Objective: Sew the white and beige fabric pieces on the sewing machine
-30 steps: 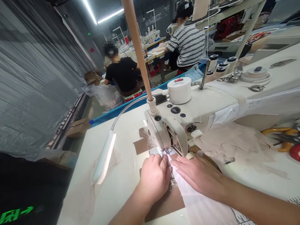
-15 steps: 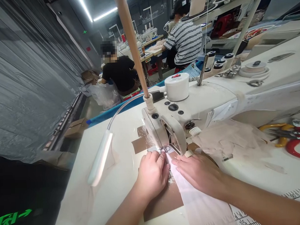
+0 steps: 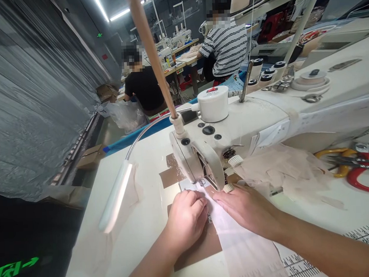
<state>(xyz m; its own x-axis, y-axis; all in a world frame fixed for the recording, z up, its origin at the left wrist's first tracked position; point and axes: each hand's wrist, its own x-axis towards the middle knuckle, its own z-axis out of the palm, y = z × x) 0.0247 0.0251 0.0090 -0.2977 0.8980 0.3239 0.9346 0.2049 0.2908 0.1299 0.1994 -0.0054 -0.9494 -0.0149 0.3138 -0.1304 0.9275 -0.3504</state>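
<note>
Pale pink, sheer fabric (image 3: 244, 241) runs from under the needle area of a white sewing machine (image 3: 191, 158) down toward the table's front edge. My left hand (image 3: 188, 215) is curled at the fabric's left edge just in front of the presser foot, thumb and fingers pressed together on it. On the other side, my right hand (image 3: 247, 207) rests flat on the fabric, fingers stretched toward the needle. Brown tape patches (image 3: 200, 247) lie on the table below the left hand. The left fingertips are partly hidden.
A lamp (image 3: 116, 197) on a bent neck stands left of the machine. Crumpled beige fabric (image 3: 288, 171) and scissors with red and yellow handles (image 3: 360, 181) lie at the right. Thread cones (image 3: 256, 69) stand behind. Two people sit at machines further back.
My left hand has drawn slightly back from the presser foot. The whole view has shifted a little, with the machine now slightly further left.
</note>
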